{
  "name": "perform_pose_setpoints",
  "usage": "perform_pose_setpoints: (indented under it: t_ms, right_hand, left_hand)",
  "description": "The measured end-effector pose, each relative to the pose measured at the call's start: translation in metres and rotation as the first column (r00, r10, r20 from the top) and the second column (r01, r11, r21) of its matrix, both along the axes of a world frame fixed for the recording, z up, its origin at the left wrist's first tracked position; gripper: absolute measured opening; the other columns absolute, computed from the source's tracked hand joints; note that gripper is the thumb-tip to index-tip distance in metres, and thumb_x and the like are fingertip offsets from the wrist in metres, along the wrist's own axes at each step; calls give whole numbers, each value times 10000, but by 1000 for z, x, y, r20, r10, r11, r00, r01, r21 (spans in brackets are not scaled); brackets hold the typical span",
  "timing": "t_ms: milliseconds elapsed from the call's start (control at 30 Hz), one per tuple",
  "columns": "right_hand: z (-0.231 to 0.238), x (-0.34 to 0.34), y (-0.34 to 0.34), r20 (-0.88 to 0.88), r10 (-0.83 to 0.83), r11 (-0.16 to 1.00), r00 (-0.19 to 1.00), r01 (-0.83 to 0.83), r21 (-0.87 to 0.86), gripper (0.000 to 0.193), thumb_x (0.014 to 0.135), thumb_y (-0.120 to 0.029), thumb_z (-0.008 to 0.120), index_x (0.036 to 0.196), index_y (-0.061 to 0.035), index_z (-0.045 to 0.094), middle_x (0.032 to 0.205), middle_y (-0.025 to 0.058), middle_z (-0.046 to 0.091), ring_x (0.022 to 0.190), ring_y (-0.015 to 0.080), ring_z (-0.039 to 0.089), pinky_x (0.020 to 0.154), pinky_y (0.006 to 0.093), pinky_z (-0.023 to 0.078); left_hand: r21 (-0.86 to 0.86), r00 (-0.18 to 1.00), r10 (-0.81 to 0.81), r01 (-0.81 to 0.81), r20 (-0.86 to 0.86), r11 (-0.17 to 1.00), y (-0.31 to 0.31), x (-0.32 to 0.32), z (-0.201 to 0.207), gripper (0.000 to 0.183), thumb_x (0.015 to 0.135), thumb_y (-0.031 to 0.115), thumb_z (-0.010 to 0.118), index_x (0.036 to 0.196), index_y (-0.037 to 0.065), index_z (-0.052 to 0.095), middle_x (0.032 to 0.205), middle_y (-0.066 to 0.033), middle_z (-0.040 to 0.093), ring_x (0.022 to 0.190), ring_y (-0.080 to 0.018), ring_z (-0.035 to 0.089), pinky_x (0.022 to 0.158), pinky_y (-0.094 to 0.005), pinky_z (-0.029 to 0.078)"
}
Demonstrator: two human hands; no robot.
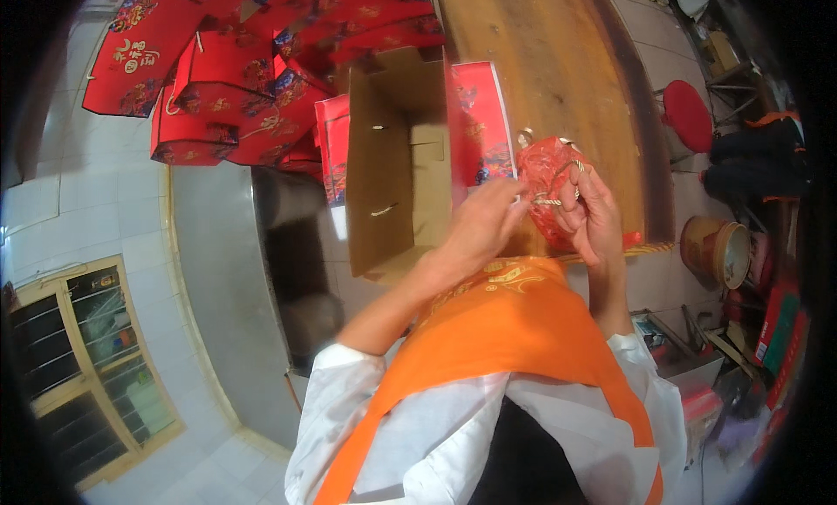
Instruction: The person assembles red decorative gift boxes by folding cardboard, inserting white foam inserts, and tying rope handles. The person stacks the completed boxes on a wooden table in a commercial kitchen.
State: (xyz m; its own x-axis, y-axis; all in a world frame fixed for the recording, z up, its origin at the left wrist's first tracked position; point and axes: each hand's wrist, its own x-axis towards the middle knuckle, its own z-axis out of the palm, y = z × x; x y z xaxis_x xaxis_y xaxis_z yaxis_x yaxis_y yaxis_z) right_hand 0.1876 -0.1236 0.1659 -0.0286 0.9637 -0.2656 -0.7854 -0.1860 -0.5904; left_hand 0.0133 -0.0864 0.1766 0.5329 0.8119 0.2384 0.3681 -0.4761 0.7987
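Our box (427, 191), still open at the surface's (558, 61) left edge, already shows inner cord (383, 212); by the near edge, right fingers (589, 189) pinch gold cord (547, 202), left fingers (513, 210) curl, hold unclear

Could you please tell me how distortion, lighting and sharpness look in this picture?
Head view: black fisheye corners, and the right edge of the wooden table bows outward; head view: the cardboard box is shaded inside; head view: fine detail looks soft around the left hand and right hand.
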Motion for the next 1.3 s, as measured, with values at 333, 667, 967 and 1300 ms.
perform_pose_setpoints:
  t_ms: [333, 667, 967, 1300]
  right_hand:
    - [-16, 0, 3, 324, -188, 981, 927, 194, 13, 142, 889, -160, 462, 996, -67, 444, 781, 23, 526, 521, 58, 426, 466, 168, 326]
    - [-35, -24, -12, 728, -13, 981, 686, -133, 143, 224, 836, -9, 494, 1057, 3, 529, 778, 35, 552, 656, 64, 527, 578, 200, 432]
    - [-28, -34, 34, 897, -343, 892, 279, -204, 404, 260, 827, -49, 524, 1084, -15, 530, 809, 157, 568, 710, 277, 564, 609, 325, 453]
    - [14, -54, 70, 891, -272, 917, 363, -183, 354, 130, 859, -102, 489, 958, -40, 545, 772, 146, 580, 678, 283, 588, 582, 331, 454]
  left_hand:
    - [-301, 998, -35, 20, -46, 954, -10, 2, -3, 116, 856, 73, 481, 966, 37, 489, 716, -131, 540, 599, -244, 521, 575, -317, 426]
    - [-332, 987, 153, -159, -45, 930, 9, 8, -1, 273, 835, 94, 528, 1079, 23, 429, 819, -132, 577, 754, -243, 565, 700, -349, 432]
    - [-867, 952, 294, -216, -84, 450, 125, -38, -31, 322, 803, 154, 527, 1071, -24, 503, 911, -103, 582, 864, -196, 560, 739, -314, 466]
    - [-833, 673, 665, -131, 323, 537, 59, -149, 25, 393, 736, 87, 597, 1102, 16, 474, 991, -85, 576, 877, -197, 576, 739, -330, 488]
